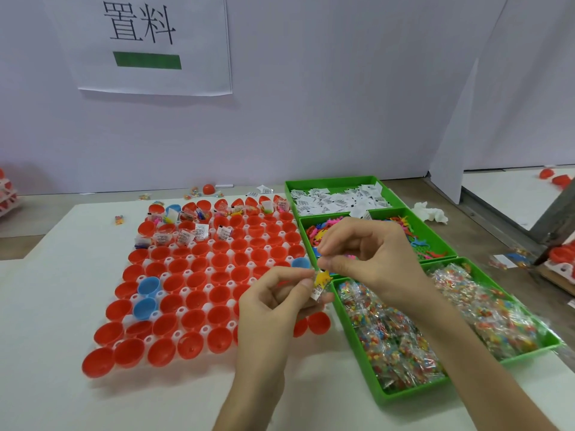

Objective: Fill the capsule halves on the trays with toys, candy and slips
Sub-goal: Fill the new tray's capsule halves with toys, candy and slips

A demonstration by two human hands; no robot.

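Note:
A white tray (231,324) holds rows of red capsule halves (193,279) and a few blue ones (148,285). The far rows hold slips, toys and candy (199,230); the nearer halves look empty. Over the tray's right edge both hands meet on a small bundle (321,283): a yellow toy with a white slip. My left hand (273,309) pinches its lower part, and my right hand (364,259) pinches its top.
Green bins stand to the right: white slips (339,200) at the back, coloured toys (426,241) in the middle, candy packets (395,337) nearest. A crumpled tissue (431,213) lies beyond them. Loose candy and a red half (209,188) lie by the wall.

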